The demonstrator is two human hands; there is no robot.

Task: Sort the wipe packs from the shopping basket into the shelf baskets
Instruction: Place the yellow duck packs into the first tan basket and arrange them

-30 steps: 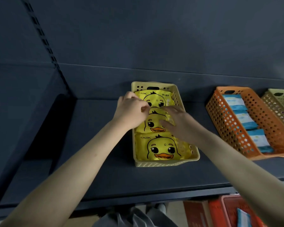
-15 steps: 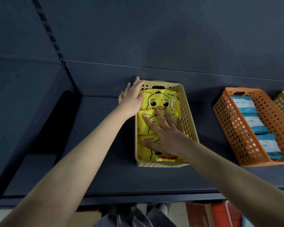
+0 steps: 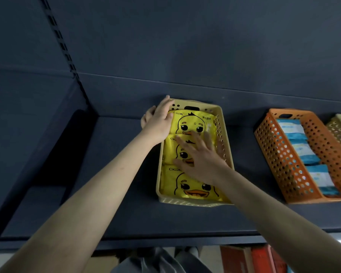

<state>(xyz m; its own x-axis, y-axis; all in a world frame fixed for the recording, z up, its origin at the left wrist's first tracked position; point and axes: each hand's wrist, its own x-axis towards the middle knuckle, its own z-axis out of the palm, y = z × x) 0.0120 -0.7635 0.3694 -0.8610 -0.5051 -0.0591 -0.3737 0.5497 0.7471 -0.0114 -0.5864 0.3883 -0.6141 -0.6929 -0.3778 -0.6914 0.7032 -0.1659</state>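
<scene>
On the dark shelf (image 3: 126,213), seen from the head camera, sits a yellow basket (image 3: 187,202). Three duck packs lie flat in it in a row: a far pack (image 3: 193,123), a middle pack (image 3: 170,152) and a near pack (image 3: 193,188). They fill the basket from end to end.

The left hand (image 3: 158,121) lies over the far left corner of the basket. Its fingers look fairly straight and it holds nothing. The right hand (image 3: 199,160) is flat with its fingers spread, and it presses down on the middle pack.

Off to the right is an orange basket (image 3: 274,154) with blue packs (image 3: 301,150) in it. Something red (image 3: 254,259) shows below the shelf, but I cannot tell what it is.

I think the duck packs are light, soft and squishy. Their shiny skin is likely a bit slippery. A flat palm can push one down. To lift one, pinch a short edge or hold both long sides.
</scene>
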